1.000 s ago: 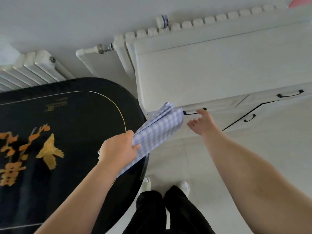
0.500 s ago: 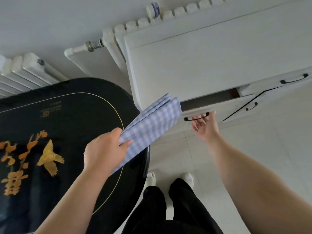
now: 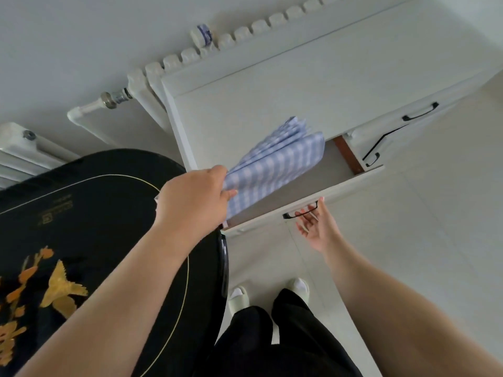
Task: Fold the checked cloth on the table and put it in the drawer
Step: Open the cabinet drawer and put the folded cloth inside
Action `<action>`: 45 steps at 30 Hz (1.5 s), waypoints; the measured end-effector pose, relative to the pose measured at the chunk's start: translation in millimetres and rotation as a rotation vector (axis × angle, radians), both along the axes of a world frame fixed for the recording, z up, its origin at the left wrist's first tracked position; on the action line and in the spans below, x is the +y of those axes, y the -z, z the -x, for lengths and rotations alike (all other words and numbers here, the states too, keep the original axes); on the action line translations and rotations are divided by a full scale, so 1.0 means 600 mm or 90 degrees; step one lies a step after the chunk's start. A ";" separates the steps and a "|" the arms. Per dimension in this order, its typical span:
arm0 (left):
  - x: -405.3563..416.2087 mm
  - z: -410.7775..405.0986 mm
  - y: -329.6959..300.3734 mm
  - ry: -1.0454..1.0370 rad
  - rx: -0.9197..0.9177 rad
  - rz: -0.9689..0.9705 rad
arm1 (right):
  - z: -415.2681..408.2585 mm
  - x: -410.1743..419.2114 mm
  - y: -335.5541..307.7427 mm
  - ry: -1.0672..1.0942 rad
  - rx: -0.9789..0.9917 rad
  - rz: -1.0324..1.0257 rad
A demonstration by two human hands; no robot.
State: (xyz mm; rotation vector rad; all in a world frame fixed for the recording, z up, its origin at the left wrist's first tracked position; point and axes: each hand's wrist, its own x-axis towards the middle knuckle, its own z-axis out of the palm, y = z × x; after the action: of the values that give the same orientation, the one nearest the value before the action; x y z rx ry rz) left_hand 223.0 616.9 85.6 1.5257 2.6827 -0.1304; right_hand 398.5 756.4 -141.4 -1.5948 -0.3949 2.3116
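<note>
While the left hand [image 3: 194, 197] grips the folded checked cloth [image 3: 275, 167], unreadable gold lettering marks the table [image 3: 81, 191].

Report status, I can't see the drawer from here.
Left hand grips folded blue-and-white checked cloth over open white drawer. Right hand open at its black handle. Nothing blocking.

Home room, white radiator [image 3: 152, 77] on wall, white drawer cabinet [image 3: 285, 99], black lacquered table [image 3: 81, 202]
</note>
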 end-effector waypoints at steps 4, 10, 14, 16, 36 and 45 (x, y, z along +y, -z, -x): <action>0.073 -0.014 0.089 0.082 -0.014 -0.058 | -0.002 0.001 -0.005 0.003 -0.012 0.009; 0.144 -0.026 0.182 0.150 -0.181 -0.093 | -0.014 0.012 -0.002 0.023 0.010 0.060; 0.187 0.010 0.225 0.072 -0.456 -0.033 | -0.020 0.010 0.002 0.053 0.017 0.090; 0.206 0.023 0.256 0.040 -0.525 0.069 | -0.019 0.006 0.001 0.071 0.025 0.100; 0.108 0.081 0.245 -0.081 -0.214 0.257 | 0.053 0.008 -0.021 0.029 -0.073 -0.009; 0.120 0.098 0.237 -0.095 -0.282 0.289 | 0.158 0.094 -0.037 0.031 0.011 0.033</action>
State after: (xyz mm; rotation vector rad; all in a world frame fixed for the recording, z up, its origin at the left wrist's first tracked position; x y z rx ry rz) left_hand 164.5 688.7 -56.6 1.0666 2.2098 -0.3258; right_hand 303.9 812.7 -118.9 -1.5895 -0.2917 2.3148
